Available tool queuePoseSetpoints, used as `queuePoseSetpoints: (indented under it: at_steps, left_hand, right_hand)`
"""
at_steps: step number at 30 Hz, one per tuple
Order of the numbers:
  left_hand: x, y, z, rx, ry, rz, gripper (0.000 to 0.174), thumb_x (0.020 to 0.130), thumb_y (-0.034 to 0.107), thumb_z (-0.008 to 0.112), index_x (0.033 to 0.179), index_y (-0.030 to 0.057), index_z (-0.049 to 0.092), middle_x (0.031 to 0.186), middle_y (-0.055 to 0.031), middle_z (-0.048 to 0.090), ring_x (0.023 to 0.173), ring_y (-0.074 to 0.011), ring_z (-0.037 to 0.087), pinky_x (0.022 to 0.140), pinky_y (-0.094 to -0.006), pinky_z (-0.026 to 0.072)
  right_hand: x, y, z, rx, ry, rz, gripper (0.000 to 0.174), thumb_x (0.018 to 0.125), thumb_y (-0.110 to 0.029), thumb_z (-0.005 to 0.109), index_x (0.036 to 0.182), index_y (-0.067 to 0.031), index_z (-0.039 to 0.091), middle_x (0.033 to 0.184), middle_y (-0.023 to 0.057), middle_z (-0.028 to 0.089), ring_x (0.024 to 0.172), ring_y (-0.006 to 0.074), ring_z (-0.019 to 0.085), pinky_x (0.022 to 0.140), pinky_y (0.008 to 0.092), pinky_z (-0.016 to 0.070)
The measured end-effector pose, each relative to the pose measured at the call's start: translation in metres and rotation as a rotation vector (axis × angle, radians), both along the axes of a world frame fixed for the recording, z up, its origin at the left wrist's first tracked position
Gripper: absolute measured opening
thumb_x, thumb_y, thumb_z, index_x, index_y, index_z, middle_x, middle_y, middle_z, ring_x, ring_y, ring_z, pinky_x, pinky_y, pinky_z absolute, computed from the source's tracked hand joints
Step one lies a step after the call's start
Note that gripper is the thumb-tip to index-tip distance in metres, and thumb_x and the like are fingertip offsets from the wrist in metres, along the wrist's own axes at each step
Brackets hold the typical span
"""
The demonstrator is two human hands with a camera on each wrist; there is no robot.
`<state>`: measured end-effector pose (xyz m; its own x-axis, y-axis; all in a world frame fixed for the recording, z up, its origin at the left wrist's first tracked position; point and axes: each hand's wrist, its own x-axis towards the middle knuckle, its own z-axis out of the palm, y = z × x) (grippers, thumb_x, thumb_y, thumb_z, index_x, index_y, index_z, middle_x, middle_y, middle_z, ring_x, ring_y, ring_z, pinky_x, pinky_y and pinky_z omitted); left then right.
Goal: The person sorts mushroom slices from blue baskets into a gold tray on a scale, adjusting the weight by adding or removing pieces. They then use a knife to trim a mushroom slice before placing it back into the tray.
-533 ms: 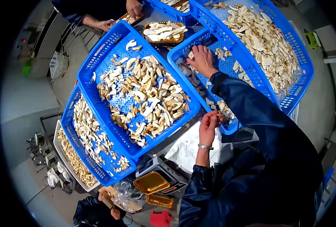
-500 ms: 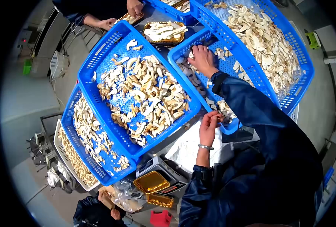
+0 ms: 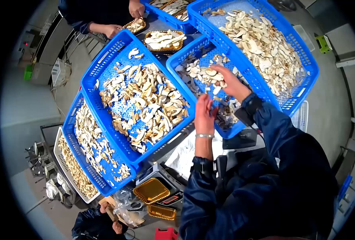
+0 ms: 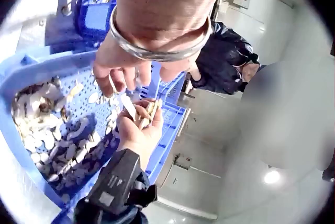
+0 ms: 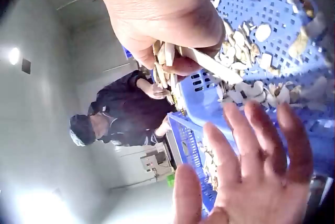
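My right hand [image 3: 233, 85] grips a bunch of pale dried mushroom slices [image 3: 209, 75] above a small blue basket [image 3: 230, 133]. In the right wrist view the slices [image 5: 166, 56] poke out between thumb and fingers, one long slice reaching to the right. My left hand [image 3: 204, 115], with a metal bracelet at its wrist, hovers over the basket's near left side. Its fingers [image 5: 248, 145] are spread and relaxed in the right wrist view, the palm showing with nothing in it. More slices lie loose on the basket's perforated floor, partly hidden by both hands.
A larger blue basket [image 3: 101, 53] of slices stands to the left, another [image 3: 229, 49] at the back right. A filled gold tray [image 3: 169, 48] sits beyond the small basket. Bare gold trays [image 3: 151, 191] lie near a scale. Another person [image 3: 93, 16] works at the top left.
My right hand has lifted from the slices, come nearer and now holds a bunch. My left hand has left the basket's near corner, moved left and upward, and spread its fingers. The view has shifted slightly.
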<state>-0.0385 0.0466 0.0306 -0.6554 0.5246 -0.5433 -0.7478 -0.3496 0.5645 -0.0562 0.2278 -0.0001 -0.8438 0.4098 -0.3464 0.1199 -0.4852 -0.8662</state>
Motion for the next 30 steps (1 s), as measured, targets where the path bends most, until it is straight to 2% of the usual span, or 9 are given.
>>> queuePoseSetpoints:
  at_steps: [1, 3, 6, 7, 10, 15, 21, 24, 30]
  left_hand:
    - [-0.003, 0.010, 0.008, -0.018, -0.061, 0.042, 0.052, 0.091, 0.046, 0.044, 0.132, 0.0140, 0.040, 0.131, -0.0044, 0.044, 0.114, -0.0177, 0.044, 0.091, -0.0391, 0.0401]
    - [-0.004, 0.027, 0.011, 0.173, -0.142, 0.057, 0.052, 0.089, 0.053, 0.042, 0.130, 0.0215, 0.043, 0.133, -0.0015, 0.041, 0.118, -0.0191, 0.039, 0.090, -0.0471, 0.0385]
    - [0.000, 0.052, 0.018, 0.292, -0.244, 0.203, 0.039, 0.090, 0.046, 0.045, 0.118, 0.0196, 0.054, 0.115, -0.0029, 0.055, 0.107, -0.0208, 0.052, 0.086, -0.0377, 0.0443]
    - [0.001, 0.056, 0.005, 0.590, -0.322, 0.205, 0.036, 0.092, 0.040, 0.045, 0.118, 0.0176, 0.054, 0.109, -0.0049, 0.059, 0.101, -0.0213, 0.056, 0.087, -0.0364, 0.0458]
    - [0.018, 0.062, 0.031, 0.596, -0.290, 0.302, 0.037, 0.093, 0.037, 0.044, 0.121, 0.0133, 0.050, 0.117, -0.0082, 0.056, 0.107, -0.0245, 0.054, 0.093, -0.0386, 0.0440]
    - [0.031, 0.058, 0.045, 0.714, -0.303, 0.319, 0.040, 0.093, 0.036, 0.042, 0.125, 0.0126, 0.045, 0.130, -0.0122, 0.047, 0.115, -0.0302, 0.048, 0.096, -0.0482, 0.0400]
    - [0.032, 0.053, 0.051, 0.769, -0.252, 0.300, 0.040, 0.092, 0.032, 0.039, 0.127, 0.0128, 0.048, 0.135, -0.0125, 0.043, 0.121, -0.0323, 0.043, 0.100, -0.0512, 0.0351]
    - [0.036, 0.052, 0.060, 0.822, -0.201, 0.217, 0.044, 0.092, 0.038, 0.037, 0.128, 0.0144, 0.045, 0.135, -0.0105, 0.043, 0.122, -0.0311, 0.041, 0.099, -0.0566, 0.0321]
    - [0.039, 0.054, 0.066, 0.839, -0.229, 0.214, 0.044, 0.092, 0.037, 0.038, 0.129, 0.0142, 0.046, 0.135, -0.0104, 0.042, 0.122, -0.0327, 0.041, 0.099, -0.0570, 0.0315]
  right_hand:
    - [0.009, -0.012, 0.035, -0.247, -0.048, -0.057, 0.023, 0.089, -0.025, 0.054, 0.107, -0.0113, 0.057, 0.096, -0.0009, 0.061, 0.081, 0.0080, 0.059, 0.055, 0.0220, 0.0455]
    - [0.029, -0.025, 0.061, -0.254, 0.034, -0.047, 0.020, 0.090, -0.019, 0.052, 0.104, -0.0070, 0.057, 0.094, 0.0022, 0.062, 0.083, 0.0119, 0.061, 0.061, 0.0252, 0.0485]
    - [0.053, -0.046, 0.091, 0.219, 0.115, 0.003, 0.022, 0.090, -0.013, 0.052, 0.110, -0.0030, 0.055, 0.101, 0.0036, 0.060, 0.095, 0.0103, 0.055, 0.083, 0.0237, 0.0432]
    - [0.060, -0.051, 0.103, 0.247, 0.151, 0.025, 0.022, 0.090, -0.010, 0.051, 0.110, -0.0023, 0.055, 0.106, 0.0046, 0.059, 0.096, 0.0116, 0.056, 0.083, 0.0242, 0.0439]
    - [0.084, -0.053, 0.127, 0.279, 0.215, -0.005, 0.026, 0.091, -0.013, 0.049, 0.113, -0.0008, 0.053, 0.115, 0.0081, 0.057, 0.108, 0.0144, 0.052, 0.095, 0.0282, 0.0380]
    - [0.103, -0.039, 0.139, 0.336, 0.249, -0.236, 0.021, 0.090, -0.006, 0.050, 0.108, 0.0014, 0.056, 0.099, 0.0056, 0.061, 0.091, 0.0104, 0.057, 0.080, 0.0238, 0.0448]
    - [0.119, -0.030, 0.141, 0.728, 0.002, -0.069, 0.020, 0.084, -0.017, 0.061, 0.100, -0.0055, 0.063, 0.086, 0.0034, 0.062, 0.071, 0.0092, 0.056, 0.062, 0.0243, 0.0461]
    - [0.123, -0.032, 0.154, 1.174, -0.060, 0.078, 0.030, 0.075, -0.018, 0.069, 0.103, -0.0100, 0.063, 0.078, 0.0034, 0.054, 0.062, 0.0130, 0.050, 0.057, 0.0247, 0.0429]
    - [0.126, -0.026, 0.155, 1.224, -0.056, 0.123, 0.026, 0.077, -0.013, 0.066, 0.103, -0.0094, 0.063, 0.080, 0.0047, 0.057, 0.064, 0.0127, 0.055, 0.057, 0.0247, 0.0435]
